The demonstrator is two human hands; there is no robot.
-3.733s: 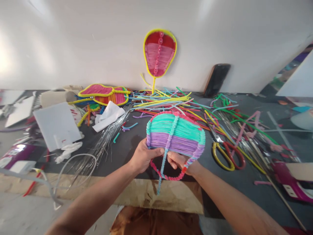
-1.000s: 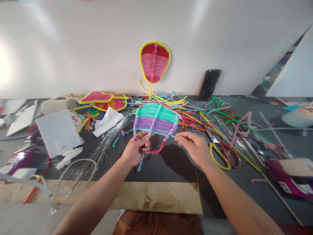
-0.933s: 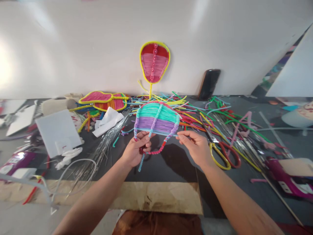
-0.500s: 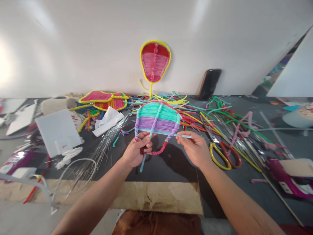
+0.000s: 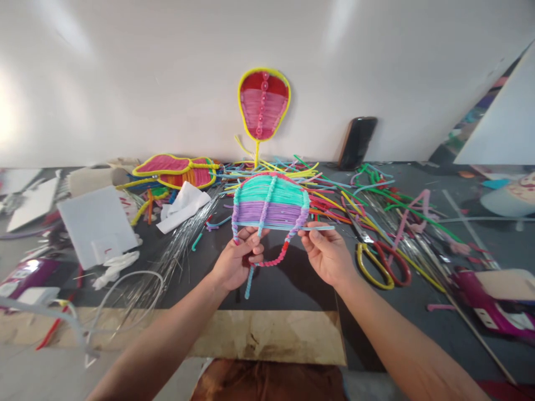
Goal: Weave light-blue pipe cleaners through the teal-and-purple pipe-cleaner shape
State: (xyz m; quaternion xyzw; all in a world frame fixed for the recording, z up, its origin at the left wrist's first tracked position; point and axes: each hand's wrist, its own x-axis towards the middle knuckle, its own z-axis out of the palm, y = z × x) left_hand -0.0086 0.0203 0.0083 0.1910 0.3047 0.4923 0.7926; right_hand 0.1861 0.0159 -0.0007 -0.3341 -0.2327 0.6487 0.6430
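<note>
A pipe-cleaner frame [image 5: 281, 212] is held up over the dark table, its rows turquoise above and purple below. Twisted turquoise, purple and pink-red pipe cleaners form its rim, and a central rib runs down to a light-blue tail. My left hand [image 5: 239, 259] is closed on its lower left part, thumb over the rib. Across the bottom of the purple rows lies a light-blue pipe cleaner [image 5: 321, 228], sticking out past the right rim. My right hand [image 5: 328, 250] pinches that pipe cleaner near the rim, thumb and forefinger together.
Loose pipe cleaners [image 5: 334, 206] and scissors [image 5: 374, 264] lie at the right. A finished red-and-pink piece [image 5: 264, 106] stands against the white wall, a phone [image 5: 358, 143] leaning nearby. Left are wires [image 5: 179, 234], a white card [image 5: 98, 223] and a purple glue gun [image 5: 29, 275]; another glue gun [image 5: 493, 306] lies right.
The light-blue pipe cleaner now sticks out a little further right. My right hand has shifted slightly along it, and the frame's tail has swung a little to the right.
</note>
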